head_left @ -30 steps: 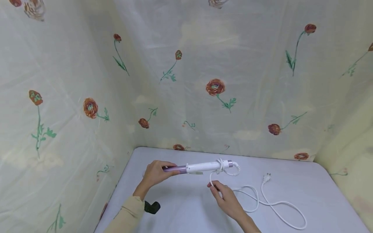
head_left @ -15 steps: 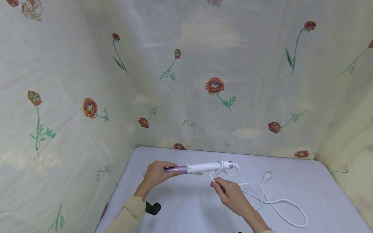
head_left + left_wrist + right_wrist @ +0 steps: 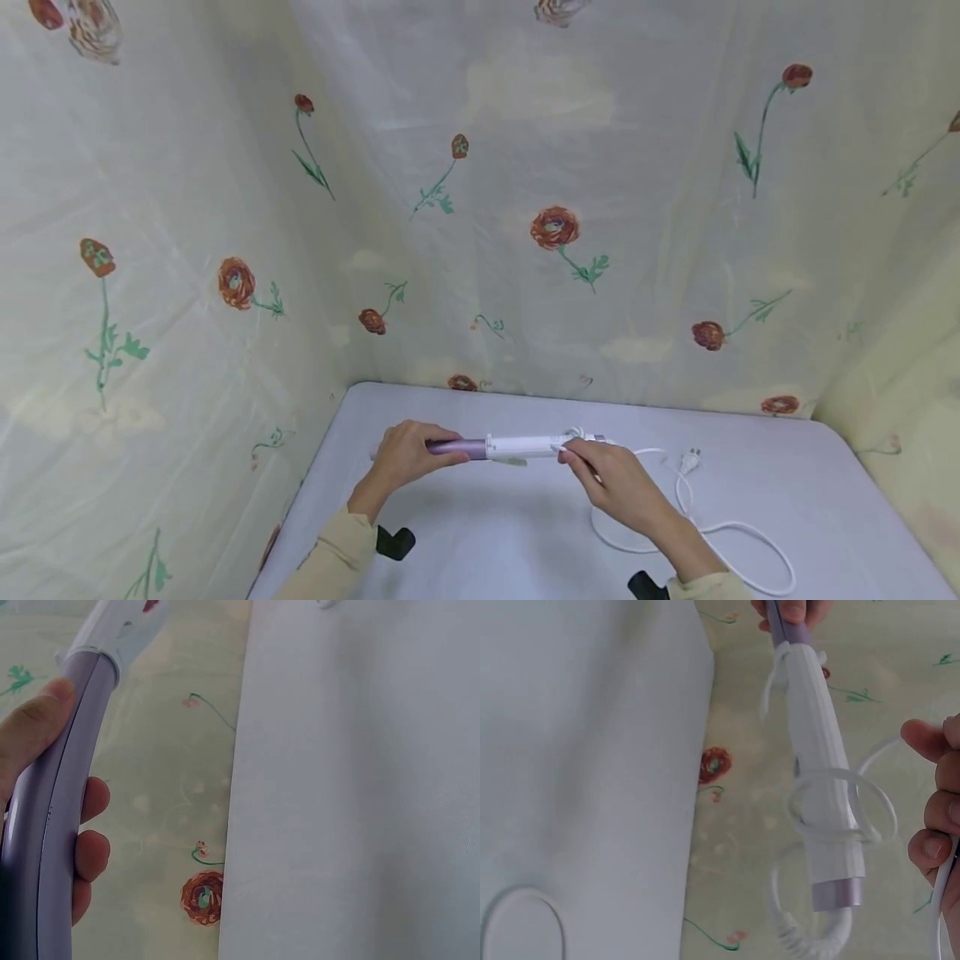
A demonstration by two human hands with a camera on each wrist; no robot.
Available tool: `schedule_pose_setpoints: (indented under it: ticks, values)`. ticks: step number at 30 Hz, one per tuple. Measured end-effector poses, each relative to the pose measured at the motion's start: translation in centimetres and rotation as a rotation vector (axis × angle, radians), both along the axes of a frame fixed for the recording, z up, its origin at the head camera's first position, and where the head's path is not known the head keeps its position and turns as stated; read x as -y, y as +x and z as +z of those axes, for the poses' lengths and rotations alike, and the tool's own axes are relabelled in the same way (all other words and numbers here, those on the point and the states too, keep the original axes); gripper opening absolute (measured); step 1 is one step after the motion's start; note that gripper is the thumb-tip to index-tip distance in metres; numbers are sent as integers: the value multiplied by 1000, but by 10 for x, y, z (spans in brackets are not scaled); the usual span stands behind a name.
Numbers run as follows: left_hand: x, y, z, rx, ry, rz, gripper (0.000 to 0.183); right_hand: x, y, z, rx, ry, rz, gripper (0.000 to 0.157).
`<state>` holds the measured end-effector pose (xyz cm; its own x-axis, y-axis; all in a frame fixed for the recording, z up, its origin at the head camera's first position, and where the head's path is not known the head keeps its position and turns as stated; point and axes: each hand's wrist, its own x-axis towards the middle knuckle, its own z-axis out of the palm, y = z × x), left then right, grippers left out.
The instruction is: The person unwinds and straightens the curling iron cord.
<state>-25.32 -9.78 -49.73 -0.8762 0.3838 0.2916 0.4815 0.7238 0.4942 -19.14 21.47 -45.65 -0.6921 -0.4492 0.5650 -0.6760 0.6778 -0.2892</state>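
Note:
A hair iron [image 3: 523,447] with a purple barrel and a white handle is held level above the table. My left hand [image 3: 411,454] grips the purple barrel [image 3: 64,757], thumb on one side and fingers curled round the other. The white power cord [image 3: 881,796] is looped loosely about the handle near its purple end ring. My right hand [image 3: 621,485] holds the cord in curled fingers, beside the handle. In the right wrist view these fingers [image 3: 941,810] stand a little apart from the handle. Part of the handle's end is hidden behind the right hand in the head view.
The rest of the cord lies in loops on the white table [image 3: 495,533], to the right. Its two-pin plug [image 3: 690,461] lies near the back right. Flower-printed cloth [image 3: 480,250] hangs on the left, back and right sides of the table.
My right hand has moved up and to the right with the cord, from below the iron to beside its handle end. The loose cord loops have shifted. My left hand stays nearly still.

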Motion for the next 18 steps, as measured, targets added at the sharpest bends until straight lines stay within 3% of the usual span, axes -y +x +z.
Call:
schedule_pose_setpoints:
  ticks: [11, 18]
  values:
    - [0, 2, -2, -65, -53, -52, 40, -11, -16, 9, -67, 70, 32, 8]
    - [0, 1, -2, -107, -75, -95, 37, -15, -29, 13, -41, 79, 22, 11]
